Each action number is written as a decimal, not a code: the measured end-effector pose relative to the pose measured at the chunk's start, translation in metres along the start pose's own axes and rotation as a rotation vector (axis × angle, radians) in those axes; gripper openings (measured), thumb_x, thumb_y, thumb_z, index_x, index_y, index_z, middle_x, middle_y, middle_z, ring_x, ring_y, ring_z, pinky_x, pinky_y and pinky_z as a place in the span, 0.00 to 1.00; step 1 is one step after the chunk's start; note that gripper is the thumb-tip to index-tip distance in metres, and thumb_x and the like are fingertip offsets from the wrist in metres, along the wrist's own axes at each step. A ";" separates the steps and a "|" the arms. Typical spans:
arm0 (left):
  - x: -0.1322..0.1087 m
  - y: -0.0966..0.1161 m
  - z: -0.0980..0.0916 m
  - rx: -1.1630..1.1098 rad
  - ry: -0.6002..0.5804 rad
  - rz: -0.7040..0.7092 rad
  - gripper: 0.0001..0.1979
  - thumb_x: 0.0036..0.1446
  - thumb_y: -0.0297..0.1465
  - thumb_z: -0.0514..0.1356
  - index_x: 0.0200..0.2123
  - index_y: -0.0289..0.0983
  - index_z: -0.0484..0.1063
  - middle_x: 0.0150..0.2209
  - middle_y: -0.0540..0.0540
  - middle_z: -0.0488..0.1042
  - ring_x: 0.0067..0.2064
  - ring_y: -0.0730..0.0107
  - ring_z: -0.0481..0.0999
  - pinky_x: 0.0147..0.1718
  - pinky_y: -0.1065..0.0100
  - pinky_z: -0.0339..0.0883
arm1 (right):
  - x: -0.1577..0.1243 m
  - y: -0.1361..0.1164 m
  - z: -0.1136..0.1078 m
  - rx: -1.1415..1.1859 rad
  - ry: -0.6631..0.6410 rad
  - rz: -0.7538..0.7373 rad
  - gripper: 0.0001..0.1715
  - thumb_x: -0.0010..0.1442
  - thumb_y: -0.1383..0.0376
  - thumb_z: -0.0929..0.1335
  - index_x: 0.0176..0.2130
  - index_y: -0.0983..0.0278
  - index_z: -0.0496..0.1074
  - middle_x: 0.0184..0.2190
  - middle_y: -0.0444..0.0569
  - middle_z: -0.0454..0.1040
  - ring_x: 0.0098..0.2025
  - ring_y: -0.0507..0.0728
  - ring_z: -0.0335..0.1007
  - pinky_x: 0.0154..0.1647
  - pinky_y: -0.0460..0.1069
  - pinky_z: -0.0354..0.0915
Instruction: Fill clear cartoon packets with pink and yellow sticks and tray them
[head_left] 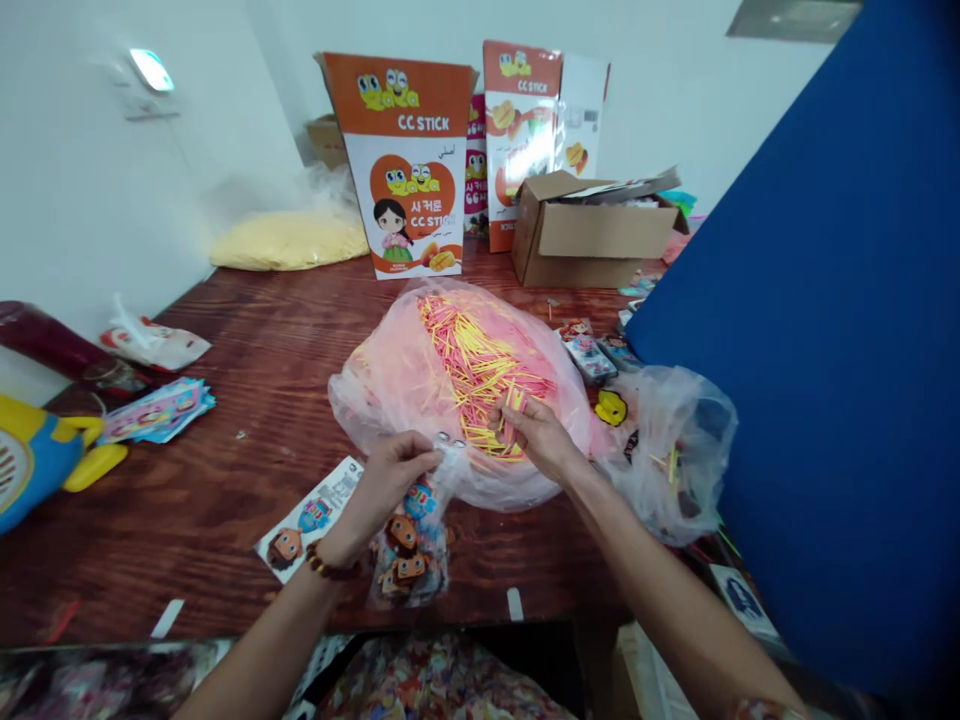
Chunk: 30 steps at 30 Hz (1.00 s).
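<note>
A large clear plastic bag [390, 350] lies open on the table, full of thin pink and yellow sticks [472, 380]. My right hand [544, 430] is over the bag's mouth, its fingers closed around a small bunch of these sticks [514, 405]. Lower left of it, my left hand [390, 475] pinches the top of a small clear packet [409, 560] with cartoon-face pieces inside. A printed card [311, 520] with a cartoon face lies flat by my left wrist, partly behind the forearm.
Tall CC Stick boxes [409, 170] and an open brown carton [600, 240] stand at the back. Right of the big bag lie small packets [589, 358] and another clear bag [682, 450]. A blue panel [810, 380] borders the right. Printed cards [161, 410] lie left.
</note>
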<state>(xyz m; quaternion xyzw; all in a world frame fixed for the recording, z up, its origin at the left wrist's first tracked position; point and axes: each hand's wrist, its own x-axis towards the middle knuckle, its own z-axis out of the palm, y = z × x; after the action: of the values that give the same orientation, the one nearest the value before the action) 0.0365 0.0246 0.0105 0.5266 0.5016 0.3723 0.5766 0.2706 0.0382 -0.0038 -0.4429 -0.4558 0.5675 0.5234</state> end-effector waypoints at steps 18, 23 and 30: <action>0.012 -0.003 0.018 0.063 -0.208 0.013 0.14 0.49 0.39 0.65 0.21 0.34 0.73 0.19 0.52 0.68 0.23 0.76 0.62 0.25 0.72 0.56 | -0.017 -0.013 0.022 -0.494 -0.225 -0.077 0.12 0.61 0.56 0.65 0.31 0.59 0.61 0.23 0.39 0.64 0.24 0.51 0.58 0.24 0.45 0.54; 0.011 -0.014 0.016 0.096 -0.207 0.121 0.13 0.55 0.38 0.63 0.25 0.35 0.76 0.23 0.51 0.71 0.27 0.73 0.66 0.30 0.72 0.60 | -0.015 -0.015 0.021 -0.132 -0.011 -0.050 0.13 0.57 0.55 0.68 0.39 0.60 0.66 0.26 0.41 0.72 0.28 0.53 0.67 0.30 0.48 0.63; 0.009 -0.015 0.020 0.057 -0.185 0.186 0.14 0.57 0.39 0.62 0.27 0.34 0.77 0.25 0.50 0.72 0.29 0.73 0.67 0.32 0.71 0.60 | -0.017 -0.040 0.045 0.345 0.156 -0.260 0.11 0.58 0.60 0.69 0.41 0.59 0.69 0.27 0.41 0.74 0.35 0.55 0.75 0.40 0.52 0.69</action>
<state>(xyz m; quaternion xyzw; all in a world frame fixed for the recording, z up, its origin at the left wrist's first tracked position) 0.0564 0.0258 -0.0075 0.6189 0.4058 0.3596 0.5683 0.2352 0.0203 0.0445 -0.3272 -0.3633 0.5289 0.6937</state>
